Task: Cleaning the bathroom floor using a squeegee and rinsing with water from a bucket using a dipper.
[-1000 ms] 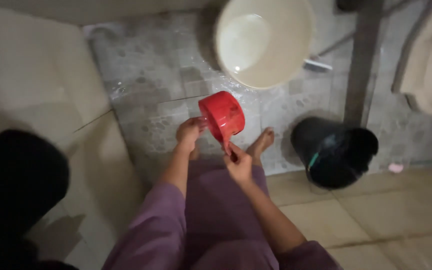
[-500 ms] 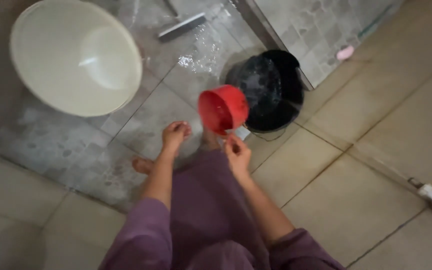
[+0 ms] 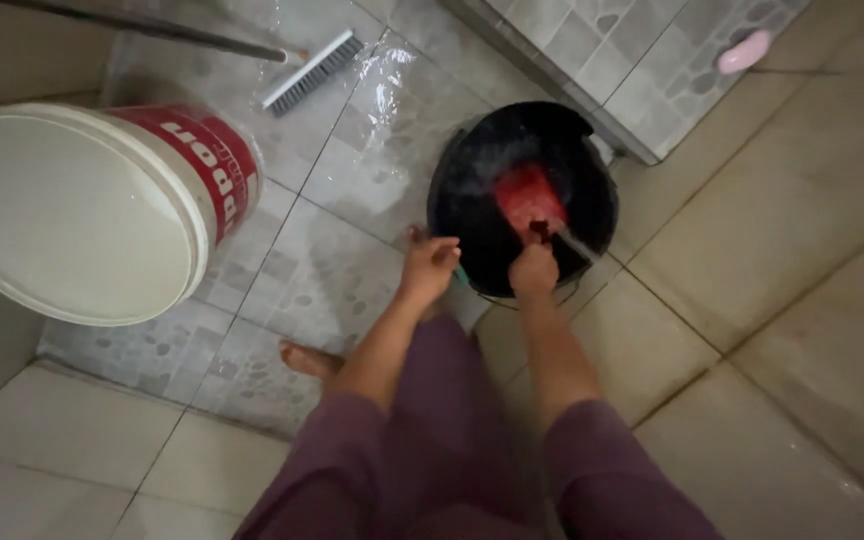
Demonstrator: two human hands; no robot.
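Floor inventory, as I see it:

- One white bucket [image 3: 72,215], left edge, tipped on its side, red band with white lettering.
- One black bucket [image 3: 522,195], centre, wet inside.
- One red scoop [image 3: 527,198], dipped inside the black bucket; my right hand [image 3: 534,270] grips its handle.
- My left hand [image 3: 430,265], fingers loosely curled at the black rim.
- One brush [image 3: 312,70], top edge.
- One pink soap [image 3: 744,52], top right corner.
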